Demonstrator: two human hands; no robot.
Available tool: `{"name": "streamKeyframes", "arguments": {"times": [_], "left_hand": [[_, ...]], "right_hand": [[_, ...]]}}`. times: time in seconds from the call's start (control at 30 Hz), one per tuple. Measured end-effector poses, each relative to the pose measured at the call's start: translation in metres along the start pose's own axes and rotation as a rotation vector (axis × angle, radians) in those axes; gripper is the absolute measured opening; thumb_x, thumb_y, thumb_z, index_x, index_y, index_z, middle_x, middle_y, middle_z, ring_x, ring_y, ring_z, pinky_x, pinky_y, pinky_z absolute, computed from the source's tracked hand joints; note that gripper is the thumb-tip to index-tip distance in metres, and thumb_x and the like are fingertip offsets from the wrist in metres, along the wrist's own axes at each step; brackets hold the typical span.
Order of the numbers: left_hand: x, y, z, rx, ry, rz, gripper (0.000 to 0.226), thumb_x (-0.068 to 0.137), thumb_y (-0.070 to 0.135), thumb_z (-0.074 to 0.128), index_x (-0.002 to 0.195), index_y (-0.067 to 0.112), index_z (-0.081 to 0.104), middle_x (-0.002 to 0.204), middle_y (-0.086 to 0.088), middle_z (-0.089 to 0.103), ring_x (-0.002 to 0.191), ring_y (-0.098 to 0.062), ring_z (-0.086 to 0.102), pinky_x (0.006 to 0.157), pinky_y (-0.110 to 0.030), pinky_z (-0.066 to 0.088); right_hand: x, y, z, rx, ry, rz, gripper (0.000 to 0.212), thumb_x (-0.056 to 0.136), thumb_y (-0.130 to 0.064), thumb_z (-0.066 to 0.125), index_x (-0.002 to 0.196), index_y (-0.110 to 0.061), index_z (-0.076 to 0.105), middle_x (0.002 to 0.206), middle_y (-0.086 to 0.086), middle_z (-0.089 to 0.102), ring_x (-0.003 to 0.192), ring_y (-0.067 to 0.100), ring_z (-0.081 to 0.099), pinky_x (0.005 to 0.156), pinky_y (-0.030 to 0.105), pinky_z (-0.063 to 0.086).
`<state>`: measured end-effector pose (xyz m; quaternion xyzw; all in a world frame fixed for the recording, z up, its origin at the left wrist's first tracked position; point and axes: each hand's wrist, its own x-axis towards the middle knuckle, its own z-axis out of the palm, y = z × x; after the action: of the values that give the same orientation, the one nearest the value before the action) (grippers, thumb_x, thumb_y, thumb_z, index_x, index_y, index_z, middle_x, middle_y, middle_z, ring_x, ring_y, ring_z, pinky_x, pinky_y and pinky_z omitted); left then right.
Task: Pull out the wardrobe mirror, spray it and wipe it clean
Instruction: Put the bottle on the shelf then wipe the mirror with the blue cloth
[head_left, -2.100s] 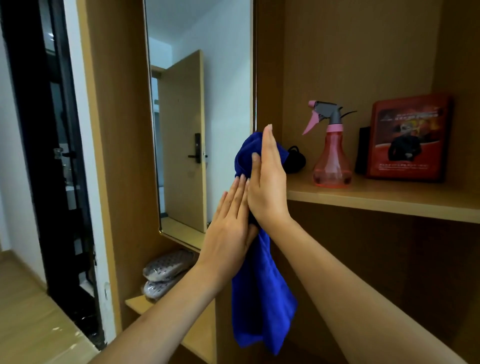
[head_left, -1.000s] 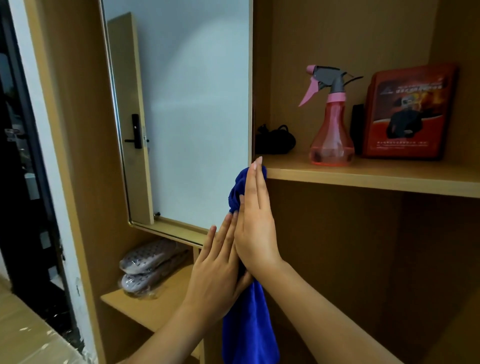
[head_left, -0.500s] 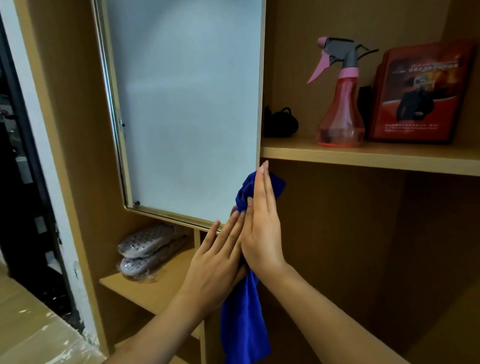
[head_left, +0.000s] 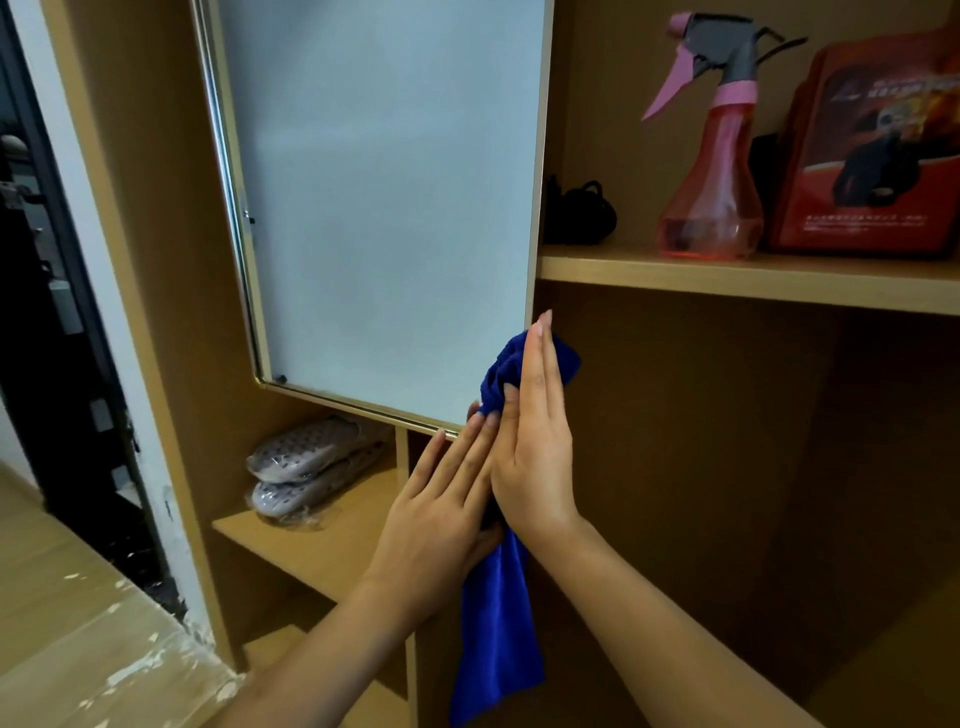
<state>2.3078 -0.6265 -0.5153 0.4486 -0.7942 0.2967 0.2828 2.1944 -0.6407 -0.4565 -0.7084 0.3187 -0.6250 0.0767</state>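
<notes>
i see both hands, left hand (head_left: 441, 499) and right hand (head_left: 535, 441), flat with straight fingers, pressing the blue cloth (head_left: 498, 613) at the mirror (head_left: 384, 197) lower right corner. risk: cloth slips off the frame edge; uneven pressure may swing the pulled-out panel.

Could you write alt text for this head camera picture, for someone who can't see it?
Two flat hands, left hand and right hand, press a blue cloth at the lower right corner of a wardrobe mirror. A pink spray bottle stands on the shelf to the right.
</notes>
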Motion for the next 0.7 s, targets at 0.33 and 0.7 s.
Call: {"name": "streamKeyframes", "arguments": {"times": [0.33,0.7], "left_hand": [[-0.034,0.036,-0.017,-0.869,-0.062,-0.749,0.085,0.082,0.057,0.058,0.15,0.037,0.011,0.148,0.021,0.026,0.135,0.007,0.025,0.108,-0.019,0.025],[-0.03,0.027,-0.018,-1.245,-0.298,-0.986,0.033,0.082,0.029,0.074,0.109,0.036,0.058,0.119,0.009,0.051,0.118,-0.014,0.046,0.096,-0.033,0.042]], "right_hand": [[0.002,0.001,-0.005,-0.032,0.104,0.052,0.064,0.101,-0.011,0.045,0.151,-0.023,0.005,0.159,0.003,0.018,0.142,-0.003,0.012,0.112,0.005,0.012],[-0.001,0.002,-0.007,-0.034,0.154,0.128,0.048,0.1,-0.019,0.051,0.145,-0.01,0.039,0.149,-0.005,0.034,0.134,-0.004,0.03,0.11,0.006,0.021]]}}
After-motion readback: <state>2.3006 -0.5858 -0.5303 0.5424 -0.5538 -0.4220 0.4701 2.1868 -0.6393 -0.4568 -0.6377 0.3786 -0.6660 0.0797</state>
